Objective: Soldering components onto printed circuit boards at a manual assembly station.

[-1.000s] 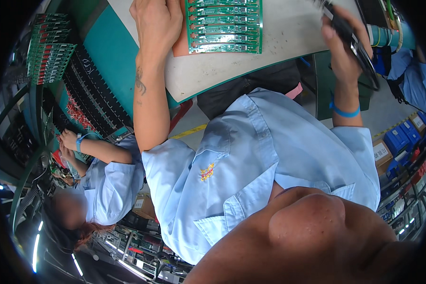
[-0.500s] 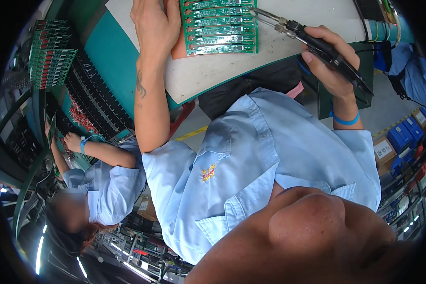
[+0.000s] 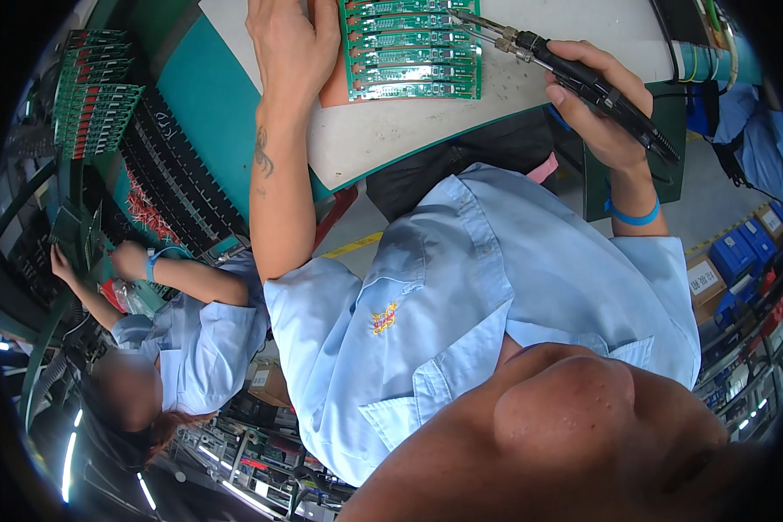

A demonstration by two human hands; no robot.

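A panel of several narrow green circuit boards (image 3: 413,63) lies near the top edge, on an orange-brown plate (image 3: 334,89). My right hand (image 3: 616,109) is closed round the black handle of a soldering iron (image 3: 574,76). Its metal tip, with a thin tube alongside, reaches left to the upper right part of the panel; whether it touches cannot be made out. My left hand (image 3: 292,45) rests at the panel's left side, thumb toward the plate. Its fingertips run past the upper picture edge, so their grip is hidden.
A white sheet (image 3: 365,139) covers the green bench mat (image 3: 202,83). At left stand black slotted strips (image 3: 172,161), red wires (image 3: 148,209) and a rack of green boards (image 3: 100,113). A co-worker's hand (image 3: 130,260) is beyond them. Cables (image 3: 724,43) hang at upper right; blue bins (image 3: 732,261) stand below.
The soldering iron and my right hand have shifted slightly left and up. Panel and left hand appear a little further right. The co-worker's hands have moved, one further left.
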